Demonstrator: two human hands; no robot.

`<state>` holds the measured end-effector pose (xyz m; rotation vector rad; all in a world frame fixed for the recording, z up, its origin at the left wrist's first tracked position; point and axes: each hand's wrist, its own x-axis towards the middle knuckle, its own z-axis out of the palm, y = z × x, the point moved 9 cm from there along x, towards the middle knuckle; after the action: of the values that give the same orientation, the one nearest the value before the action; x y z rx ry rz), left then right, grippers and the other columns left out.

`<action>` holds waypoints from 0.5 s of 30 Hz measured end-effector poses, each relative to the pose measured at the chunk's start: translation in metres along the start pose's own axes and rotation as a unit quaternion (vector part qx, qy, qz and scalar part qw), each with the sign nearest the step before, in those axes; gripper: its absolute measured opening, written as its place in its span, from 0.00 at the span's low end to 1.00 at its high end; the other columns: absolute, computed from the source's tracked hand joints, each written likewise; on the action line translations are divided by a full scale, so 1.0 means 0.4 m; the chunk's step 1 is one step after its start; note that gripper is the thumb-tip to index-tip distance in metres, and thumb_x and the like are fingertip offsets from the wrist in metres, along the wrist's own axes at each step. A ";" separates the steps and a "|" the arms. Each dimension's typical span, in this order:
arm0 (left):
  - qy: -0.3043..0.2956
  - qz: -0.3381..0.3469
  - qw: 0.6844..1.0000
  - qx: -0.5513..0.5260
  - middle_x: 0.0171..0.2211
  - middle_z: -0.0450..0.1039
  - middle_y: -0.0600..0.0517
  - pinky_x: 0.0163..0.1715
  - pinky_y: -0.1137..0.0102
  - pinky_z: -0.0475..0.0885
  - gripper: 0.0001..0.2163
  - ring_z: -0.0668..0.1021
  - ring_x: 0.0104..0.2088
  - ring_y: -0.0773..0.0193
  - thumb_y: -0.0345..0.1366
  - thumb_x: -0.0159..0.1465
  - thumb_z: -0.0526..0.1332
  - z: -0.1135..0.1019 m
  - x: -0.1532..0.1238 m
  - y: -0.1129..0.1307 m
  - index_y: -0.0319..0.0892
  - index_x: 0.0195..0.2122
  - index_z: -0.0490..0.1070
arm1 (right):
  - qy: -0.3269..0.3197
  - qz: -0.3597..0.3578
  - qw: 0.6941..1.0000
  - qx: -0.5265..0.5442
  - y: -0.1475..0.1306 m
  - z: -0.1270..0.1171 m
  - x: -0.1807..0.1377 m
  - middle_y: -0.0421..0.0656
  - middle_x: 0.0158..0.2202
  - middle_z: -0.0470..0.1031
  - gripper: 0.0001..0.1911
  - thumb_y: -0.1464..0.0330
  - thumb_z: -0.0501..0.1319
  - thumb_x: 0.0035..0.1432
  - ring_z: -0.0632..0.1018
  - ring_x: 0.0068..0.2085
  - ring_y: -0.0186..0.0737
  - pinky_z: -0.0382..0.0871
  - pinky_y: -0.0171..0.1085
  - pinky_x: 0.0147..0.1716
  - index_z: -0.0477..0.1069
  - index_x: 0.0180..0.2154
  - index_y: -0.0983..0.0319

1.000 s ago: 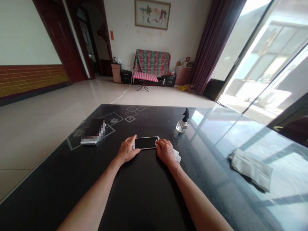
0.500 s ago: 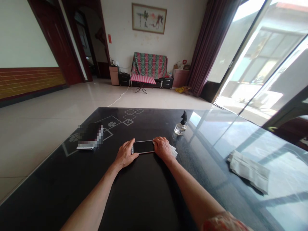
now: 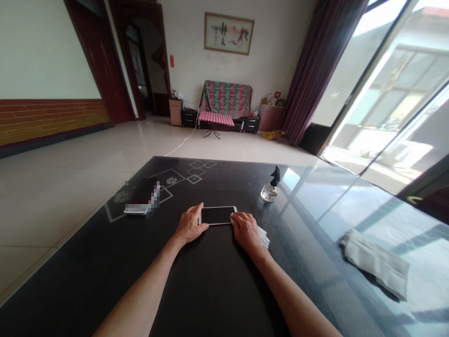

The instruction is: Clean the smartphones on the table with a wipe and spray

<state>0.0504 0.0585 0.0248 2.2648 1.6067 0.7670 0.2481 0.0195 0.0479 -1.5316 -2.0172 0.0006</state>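
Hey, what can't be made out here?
All in the head view:
Much of the white tissue: under the right hand.
Left end of the phone: partly covered by the left hand.
Dark object at left: blurred by pixel blocks.
Marks on the spray bottle: too small to read.
Elbows: cut off by the bottom edge.

A: How does the table (image 3: 210, 295) look, across the bottom of the frame?

B: Black, smooth and glossy, mirror-bright toward the lower right.

A: And the phone (image 3: 216, 215) at the centre?

B: A sleek, glassy dark screen; its pale rim could be plastic or metal, I can't tell.

A: The white tissue (image 3: 264, 238) just right of it?

B: Thin, matt, crumpled, papery.

A: That bottle (image 3: 269, 192), right of centre?

B: Clear and shiny, with a black plastic-looking nozzle (image 3: 275, 176).

A: Far right?

B: A grey cloth (image 3: 377, 264), matt and wrinkled. Upper right, a pleated fabric curtain (image 3: 310, 70).
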 end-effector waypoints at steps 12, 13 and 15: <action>0.000 0.004 1.000 -0.004 0.61 0.65 0.43 0.60 0.54 0.62 0.34 0.66 0.61 0.48 0.38 0.55 0.63 0.006 0.002 -0.008 0.40 0.64 0.58 | 0.005 0.017 1.000 -0.007 0.001 0.013 0.015 0.43 0.48 0.77 0.14 0.73 0.55 0.63 0.72 0.47 0.43 0.63 0.39 0.48 0.77 0.44 0.57; 0.001 0.005 1.000 -0.003 0.60 0.66 0.43 0.60 0.54 0.63 0.34 0.66 0.61 0.48 0.38 0.55 0.63 0.006 0.003 -0.008 0.40 0.63 0.58 | 0.005 0.014 1.000 -0.005 -0.002 0.010 0.006 0.43 0.48 0.77 0.14 0.72 0.55 0.63 0.72 0.48 0.43 0.62 0.39 0.49 0.77 0.44 0.57; 0.006 0.009 1.000 -0.002 0.60 0.66 0.43 0.60 0.54 0.63 0.34 0.67 0.61 0.48 0.38 0.55 0.63 0.005 0.002 -0.008 0.40 0.63 0.58 | 0.004 0.011 1.000 -0.001 -0.007 0.005 -0.007 0.43 0.48 0.77 0.13 0.72 0.55 0.64 0.72 0.48 0.44 0.62 0.39 0.49 0.76 0.44 0.57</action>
<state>0.0493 0.0607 0.0220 2.2797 1.5917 0.7893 0.2453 0.0167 0.0459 -1.5524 -1.9949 -0.0002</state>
